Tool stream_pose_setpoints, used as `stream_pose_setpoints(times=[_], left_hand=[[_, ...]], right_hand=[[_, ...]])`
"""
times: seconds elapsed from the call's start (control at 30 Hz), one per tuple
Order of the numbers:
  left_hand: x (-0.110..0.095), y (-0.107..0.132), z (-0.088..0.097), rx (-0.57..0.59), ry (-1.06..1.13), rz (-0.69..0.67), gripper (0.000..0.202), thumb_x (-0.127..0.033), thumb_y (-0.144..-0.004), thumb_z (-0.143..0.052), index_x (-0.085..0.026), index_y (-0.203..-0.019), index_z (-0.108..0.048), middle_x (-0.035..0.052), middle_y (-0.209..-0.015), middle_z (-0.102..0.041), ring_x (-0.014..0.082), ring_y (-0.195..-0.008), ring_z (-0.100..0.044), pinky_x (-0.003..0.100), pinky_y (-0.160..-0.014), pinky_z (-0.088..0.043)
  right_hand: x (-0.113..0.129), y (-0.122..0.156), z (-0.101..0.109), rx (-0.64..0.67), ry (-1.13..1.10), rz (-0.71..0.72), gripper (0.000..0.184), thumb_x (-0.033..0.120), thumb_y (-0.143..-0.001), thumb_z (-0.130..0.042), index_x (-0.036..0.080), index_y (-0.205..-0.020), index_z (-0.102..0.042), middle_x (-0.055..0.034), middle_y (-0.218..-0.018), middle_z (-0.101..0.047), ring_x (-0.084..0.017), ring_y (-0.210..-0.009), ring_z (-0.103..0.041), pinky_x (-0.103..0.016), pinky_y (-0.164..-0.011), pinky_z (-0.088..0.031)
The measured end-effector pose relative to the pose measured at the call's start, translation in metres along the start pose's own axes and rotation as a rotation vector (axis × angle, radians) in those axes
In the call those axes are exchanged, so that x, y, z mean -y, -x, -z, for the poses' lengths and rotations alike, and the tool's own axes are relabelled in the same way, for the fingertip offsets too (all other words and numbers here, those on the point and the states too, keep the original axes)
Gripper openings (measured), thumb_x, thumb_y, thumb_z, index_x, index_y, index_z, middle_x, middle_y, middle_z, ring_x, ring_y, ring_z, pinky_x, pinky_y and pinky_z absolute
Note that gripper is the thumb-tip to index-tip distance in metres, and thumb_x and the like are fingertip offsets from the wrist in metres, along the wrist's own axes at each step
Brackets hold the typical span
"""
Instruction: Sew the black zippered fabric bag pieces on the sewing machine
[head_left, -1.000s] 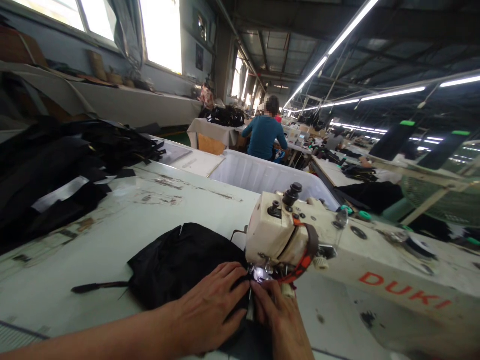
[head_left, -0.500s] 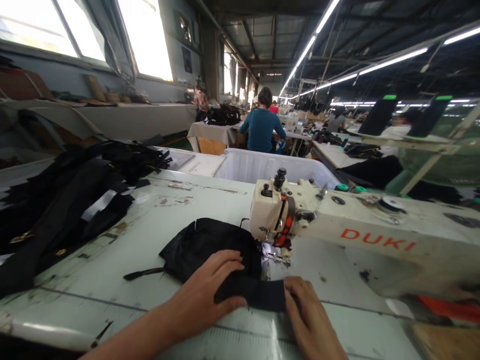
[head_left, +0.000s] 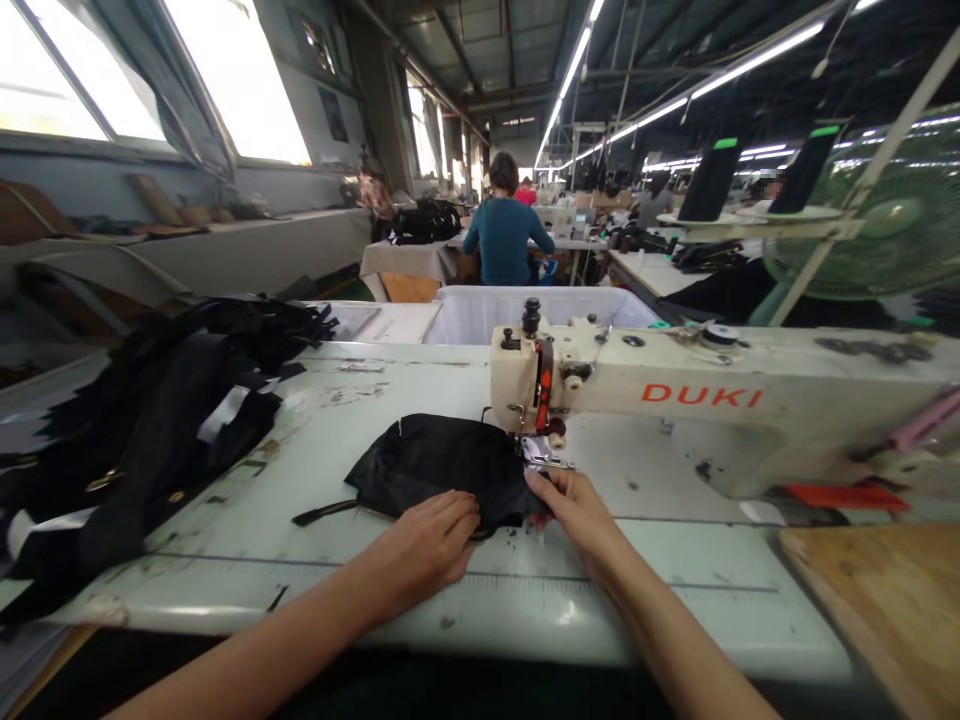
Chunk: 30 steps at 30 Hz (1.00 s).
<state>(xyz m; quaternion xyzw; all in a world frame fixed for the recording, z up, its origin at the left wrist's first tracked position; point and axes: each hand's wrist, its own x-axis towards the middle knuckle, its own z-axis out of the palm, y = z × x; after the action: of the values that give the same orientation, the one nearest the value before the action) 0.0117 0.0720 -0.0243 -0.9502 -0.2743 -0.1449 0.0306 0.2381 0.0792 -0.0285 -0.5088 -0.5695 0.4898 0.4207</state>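
Observation:
A bunched piece of black fabric (head_left: pixel 439 465) lies on the pale sewing table (head_left: pixel 420 590), its far end against the presser foot (head_left: pixel 544 455) of a cream DUKI sewing machine (head_left: pixel 637 385). A thin dark strap (head_left: pixel 324 513) trails from its left side. My left hand (head_left: pixel 424 540) grips the fabric's near edge. My right hand (head_left: pixel 570 515) pinches the fabric's right end, right next to the presser foot. The needle area is partly hidden by the machine head and foot.
A heap of black fabric pieces with white strips (head_left: pixel 165 420) lies on the table's left side. A white plastic bin (head_left: pixel 540 315) stands behind the machine. A wooden board (head_left: pixel 870 600) is at lower right, and a co-worker in a teal top (head_left: pixel 506 235) sits beyond.
My right hand has moved up from the near strip of fabric to the presser foot. The fabric is gathered closer to the foot, and the view has turned and levelled.

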Motion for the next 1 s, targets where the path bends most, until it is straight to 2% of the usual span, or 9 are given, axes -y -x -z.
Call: stream_pose_setpoints(times=[0.13, 0.23, 0.3, 0.4, 0.47, 0.57, 0.63, 0.83, 1.0], left_hand=[[0.005, 0.0, 0.004, -0.018, -0.043, -0.003, 0.023, -0.008, -0.091, -0.041, -0.015, -0.101, -0.061, 0.0079, -0.094, -0.068, 0.0193, -0.092, -0.066, 0.03, -0.081, -0.056], [0.006, -0.001, 0.014, -0.043, -0.085, 0.055, 0.022, -0.012, -0.093, -0.04, -0.014, -0.101, -0.061, 0.0073, -0.086, -0.067, 0.0197, -0.081, -0.065, 0.03, -0.069, -0.055], [0.002, -0.005, 0.018, -0.051, -0.101, 0.092, 0.021, -0.015, -0.095, -0.04, -0.013, -0.102, -0.06, 0.0084, -0.088, -0.066, 0.0215, -0.081, -0.064, 0.033, -0.07, -0.053], [-0.005, -0.011, 0.019, -0.047, -0.093, 0.136, 0.021, -0.016, -0.096, -0.039, -0.014, -0.1, -0.06, 0.0083, -0.088, -0.065, 0.022, -0.083, -0.063, 0.036, -0.075, -0.052], [-0.007, -0.01, 0.02, -0.034, -0.063, 0.159, 0.015, -0.021, -0.096, -0.045, -0.016, -0.102, -0.059, 0.0066, -0.092, -0.065, 0.0212, -0.088, -0.063, 0.035, -0.08, -0.052], [0.001, 0.009, 0.026, -0.022, -0.028, 0.225, 0.045, -0.037, -0.083, -0.069, -0.018, -0.118, -0.051, 0.008, -0.114, -0.061, 0.0246, -0.106, -0.059, 0.038, -0.092, -0.051], [0.011, 0.03, 0.032, -0.008, -0.017, 0.287, 0.061, -0.036, -0.075, -0.076, -0.019, -0.126, -0.046, 0.0103, -0.125, -0.055, 0.0276, -0.114, -0.056, 0.042, -0.096, -0.049], [0.031, 0.068, 0.03, 0.058, -0.002, 0.267, 0.043, -0.004, -0.079, -0.054, -0.021, -0.119, -0.053, 0.006, -0.12, -0.057, 0.0189, -0.112, -0.057, 0.03, -0.099, -0.048], [0.036, 0.068, 0.01, 0.038, -0.116, 0.176, 0.034, 0.0, -0.084, -0.044, -0.017, -0.111, -0.057, 0.0093, -0.108, -0.063, 0.0242, -0.106, -0.06, 0.038, -0.092, -0.052]], right_hand=[[0.012, 0.013, -0.005, 0.06, -0.114, 0.045, 0.057, 0.059, -0.097, -0.027, 0.015, -0.095, -0.062, -0.0121, -0.089, -0.071, -0.019, -0.078, -0.069, -0.035, -0.071, -0.056], [0.016, 0.027, -0.004, 0.06, -0.067, 0.14, 0.041, 0.049, -0.097, -0.038, 0.017, -0.105, -0.063, -0.0116, -0.108, -0.067, -0.022, -0.102, -0.063, -0.042, -0.092, -0.048], [0.016, 0.033, -0.005, 0.02, 0.158, 0.299, 0.022, 0.034, -0.092, -0.054, 0.021, -0.108, -0.063, -0.0082, -0.113, -0.064, -0.024, -0.111, -0.055, -0.044, -0.101, -0.039], [0.014, 0.029, -0.011, -0.08, 0.664, 0.603, 0.027, 0.017, -0.087, -0.061, 0.024, -0.113, -0.06, -0.0049, -0.114, -0.062, -0.023, -0.112, -0.049, -0.042, -0.099, -0.036], [0.012, 0.023, -0.016, -0.116, 0.823, 0.686, 0.022, 0.015, -0.085, -0.065, 0.023, -0.105, -0.062, -0.0036, -0.107, -0.063, -0.023, -0.105, -0.051, -0.041, -0.094, -0.037], [0.008, 0.021, -0.02, -0.126, 0.852, 0.705, 0.013, 0.013, -0.084, -0.066, 0.022, -0.093, -0.063, -0.0026, -0.098, -0.064, -0.024, -0.1, -0.052, -0.042, -0.092, -0.036], [0.004, 0.027, -0.025, -0.163, 0.876, 0.702, 0.019, 0.011, -0.083, -0.066, 0.021, -0.099, -0.063, -0.0056, -0.102, -0.062, -0.025, -0.098, -0.053, -0.041, -0.088, -0.038], [-0.001, 0.049, -0.08, -0.113, 1.079, 0.634, 0.036, 0.027, -0.081, -0.073, 0.017, -0.112, -0.058, -0.0059, -0.085, -0.064, -0.024, -0.075, -0.061, -0.037, -0.07, -0.047], [0.01, 0.034, -0.121, -0.192, 1.128, 0.345, 0.021, 0.004, -0.084, -0.057, 0.009, -0.104, -0.056, -0.0139, -0.082, -0.066, -0.028, -0.066, -0.066, -0.033, -0.052, -0.043]])
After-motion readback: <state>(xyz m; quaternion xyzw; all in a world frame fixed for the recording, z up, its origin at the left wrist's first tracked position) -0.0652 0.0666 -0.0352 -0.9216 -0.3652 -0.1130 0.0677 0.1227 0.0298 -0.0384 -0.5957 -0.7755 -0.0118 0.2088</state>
